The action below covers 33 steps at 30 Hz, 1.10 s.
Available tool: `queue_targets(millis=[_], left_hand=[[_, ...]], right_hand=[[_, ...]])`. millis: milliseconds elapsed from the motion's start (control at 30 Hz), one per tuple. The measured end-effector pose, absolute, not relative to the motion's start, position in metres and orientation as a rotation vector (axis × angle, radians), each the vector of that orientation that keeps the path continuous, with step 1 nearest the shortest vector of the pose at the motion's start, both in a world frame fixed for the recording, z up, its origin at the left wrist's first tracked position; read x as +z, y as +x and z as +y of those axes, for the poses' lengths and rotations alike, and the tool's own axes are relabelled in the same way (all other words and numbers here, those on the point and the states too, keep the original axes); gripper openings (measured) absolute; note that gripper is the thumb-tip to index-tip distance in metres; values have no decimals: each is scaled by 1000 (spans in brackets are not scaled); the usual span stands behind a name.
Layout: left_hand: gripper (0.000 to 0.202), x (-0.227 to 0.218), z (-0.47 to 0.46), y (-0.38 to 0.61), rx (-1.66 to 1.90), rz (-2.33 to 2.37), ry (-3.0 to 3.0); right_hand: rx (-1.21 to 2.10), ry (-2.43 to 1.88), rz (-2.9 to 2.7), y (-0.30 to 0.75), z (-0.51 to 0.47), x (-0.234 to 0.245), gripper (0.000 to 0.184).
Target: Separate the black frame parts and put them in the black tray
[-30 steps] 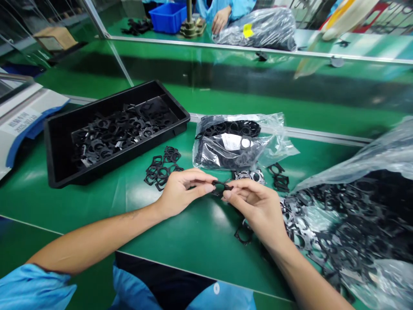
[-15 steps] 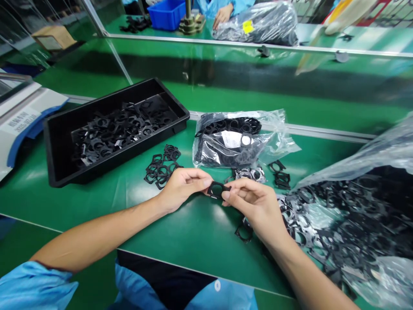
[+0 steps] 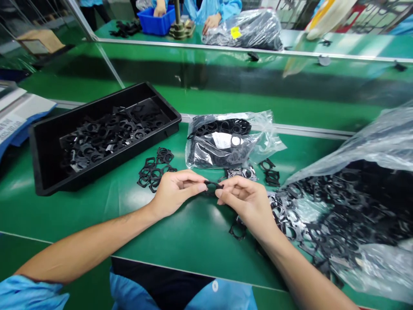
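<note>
A thin black plastic-looking frame with an open centre [image 3: 214, 184] is pinched at opposite ends by the left hand [image 3: 174, 189] and the right hand [image 3: 248, 199] above the glossy green tabletop [image 3: 180, 241], apparently a two-handed handling step whose next move calls for light, even pressure.

Left hand [image 3: 174, 192] and right hand [image 3: 250, 202] pinch opposite ends of one thin black ring part [image 3: 215, 184], over green bench [image 3: 180, 247]; loose black rings [image 3: 156, 169] just left of grip; black tray [image 3: 129, 150] of similar parts farther left, set at an angle; clear bag [image 3: 219, 155] of black parts lying beyond grip; big open plastic bag [image 3: 361, 137] right of grip, frames [image 3: 322, 224] spilling toward right wrist; well beyond grip, second bench: co-worker's hand [image 3: 211, 22] at yellow-labelled bag [image 3: 254, 28], another hand [image 3: 159, 8] in blue bin [image 3: 155, 25].
</note>
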<state>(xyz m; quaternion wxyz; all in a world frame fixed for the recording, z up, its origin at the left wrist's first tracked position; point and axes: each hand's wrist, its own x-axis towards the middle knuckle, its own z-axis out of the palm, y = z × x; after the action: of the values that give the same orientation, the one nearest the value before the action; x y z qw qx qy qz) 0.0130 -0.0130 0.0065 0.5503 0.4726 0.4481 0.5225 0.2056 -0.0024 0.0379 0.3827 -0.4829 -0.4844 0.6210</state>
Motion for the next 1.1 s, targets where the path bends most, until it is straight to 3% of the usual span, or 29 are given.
queue_targets(millis=[433,1100], left_hand=[[36,11,-4,12,984,889,692],[27,10,-12,16,1173,1159,1022]], right_hand=[[1614,-1206,-1208,204,-3,42,35],[1466,-1211,-1308,203,-3,33,33]])
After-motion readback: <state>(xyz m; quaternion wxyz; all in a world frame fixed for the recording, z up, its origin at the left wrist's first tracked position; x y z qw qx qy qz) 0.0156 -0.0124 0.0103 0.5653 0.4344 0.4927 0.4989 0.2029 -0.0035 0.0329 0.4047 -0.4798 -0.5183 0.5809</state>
